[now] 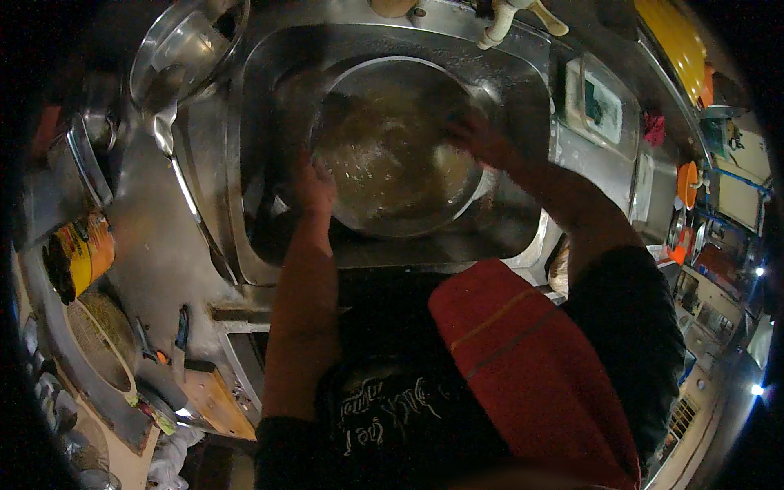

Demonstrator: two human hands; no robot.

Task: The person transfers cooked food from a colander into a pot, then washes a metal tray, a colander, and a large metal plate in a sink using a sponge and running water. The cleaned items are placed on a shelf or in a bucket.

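Note:
A wide round metal bowl (398, 229) sits in the stainless steel sink (380, 254). Cloudy brownish water (380, 165) with bright reflections fills much of it. My left hand (316, 187) is at the bowl's left rim and appears to grip it; its fingertips are in shadow. Over the right side of the bowl, close to the rim, is my right hand (474, 141). Its fingers are spread and somewhat blurred, with no object visible in them. A pale tap (499, 24) stands above the sink's far right corner.
On the left counter lie a long-handled metal ladle (184, 177), a metal basin (144, 61), a yellow packet (89, 254), a mesh strainer (101, 337), a knife (180, 343) and a wooden board (217, 398). Right of the sink is a clear plastic container (603, 110). A red towel (520, 343) hangs over my front.

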